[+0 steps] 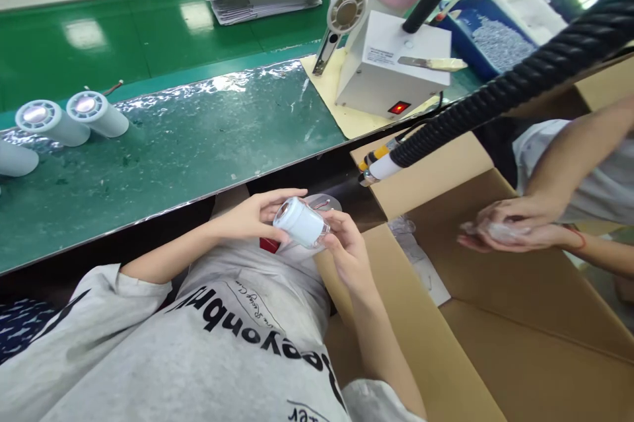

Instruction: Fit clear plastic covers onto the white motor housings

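Note:
A light-blue fan housing [300,222], a short cylinder, lies tilted between my two hands above my lap. My left hand [257,214] is closed around its round end, thumb on the near side and fingers behind. At the other end, the fingertips of my right hand [347,244] pinch a clear plastic piece [325,229] that seems to sit against the housing. Thin red wires [324,204] stick out just behind it. Under the housing I see a pale translucent surface and a small red patch [269,246], both partly covered.
Several similar housings [102,113] lie on the green bench [212,138] at left. A white box-shaped device [396,65] with a lit red switch stands near a black corrugated hose [475,105]. Right of me is an open cardboard box [500,329]; a co-worker's hands [515,227] hold clear plastic over it.

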Action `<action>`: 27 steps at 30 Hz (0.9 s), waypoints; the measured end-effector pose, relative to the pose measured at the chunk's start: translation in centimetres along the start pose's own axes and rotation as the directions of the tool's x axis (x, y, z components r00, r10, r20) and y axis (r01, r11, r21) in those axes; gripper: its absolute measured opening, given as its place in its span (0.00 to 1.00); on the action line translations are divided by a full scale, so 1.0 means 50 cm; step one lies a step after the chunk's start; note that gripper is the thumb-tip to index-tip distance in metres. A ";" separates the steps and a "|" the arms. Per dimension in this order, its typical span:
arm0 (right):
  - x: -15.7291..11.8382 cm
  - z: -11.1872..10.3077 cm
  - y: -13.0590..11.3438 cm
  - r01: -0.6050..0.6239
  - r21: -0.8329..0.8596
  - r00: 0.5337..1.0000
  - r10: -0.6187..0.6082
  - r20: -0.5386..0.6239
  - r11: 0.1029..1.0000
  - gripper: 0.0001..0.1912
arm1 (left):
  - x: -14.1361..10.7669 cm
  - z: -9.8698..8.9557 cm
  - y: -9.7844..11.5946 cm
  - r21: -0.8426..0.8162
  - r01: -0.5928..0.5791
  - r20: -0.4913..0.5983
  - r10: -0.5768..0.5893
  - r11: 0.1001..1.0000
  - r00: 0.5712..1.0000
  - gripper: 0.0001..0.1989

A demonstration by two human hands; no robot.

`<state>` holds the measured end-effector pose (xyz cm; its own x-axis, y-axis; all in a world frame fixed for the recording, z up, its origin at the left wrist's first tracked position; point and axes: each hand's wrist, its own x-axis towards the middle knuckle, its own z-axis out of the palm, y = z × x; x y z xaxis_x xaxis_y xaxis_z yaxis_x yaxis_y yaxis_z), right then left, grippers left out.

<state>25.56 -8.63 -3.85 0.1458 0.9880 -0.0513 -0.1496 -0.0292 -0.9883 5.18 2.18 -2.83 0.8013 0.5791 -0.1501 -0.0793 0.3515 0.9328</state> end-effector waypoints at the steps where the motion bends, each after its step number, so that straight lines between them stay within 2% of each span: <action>1: 0.004 -0.001 0.016 0.007 0.030 0.998 -0.005 -0.066 1.000 0.23 | 0.023 0.001 -0.011 -0.061 0.011 -0.039 -0.013 0.998 0.999 0.43; 3: 0.014 -0.003 0.049 0.012 0.099 0.973 0.011 -0.231 0.995 0.29 | 0.079 0.011 -0.030 -0.171 0.014 -0.111 -0.033 0.985 0.993 0.41; 6: 0.035 -0.014 0.094 0.047 0.206 0.886 0.054 -0.461 0.977 0.35 | 0.166 0.041 -0.045 -0.307 0.036 -0.165 -0.090 0.951 0.982 0.37; 9: 0.055 -0.031 0.118 0.111 0.239 0.827 0.044 -0.561 0.965 0.35 | 0.227 0.072 -0.045 -0.344 0.071 -0.148 -0.129 0.936 0.981 0.34; 14: 0.077 -0.049 0.120 0.162 0.269 0.810 0.028 -0.586 0.949 0.35 | 0.256 0.082 -0.031 -0.299 0.078 -0.119 -0.118 0.951 0.986 0.35; 21: 0.091 -0.044 0.121 0.131 0.309 0.859 0.048 -0.509 0.942 0.35 | 0.232 0.055 -0.020 -0.282 0.062 -0.171 -0.114 0.957 0.979 0.37; 27: 0.087 -0.046 0.126 0.130 0.267 0.860 0.025 -0.509 0.955 0.34 | 0.227 0.052 -0.024 -0.277 0.072 -0.181 -0.126 0.958 0.975 0.37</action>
<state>27.49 -4.84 -10.60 0.6195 0.7721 -0.1417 -0.3846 0.1411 -0.9122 15.93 6.42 -4.77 0.6842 0.6538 -0.3233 -0.1820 0.5823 0.7923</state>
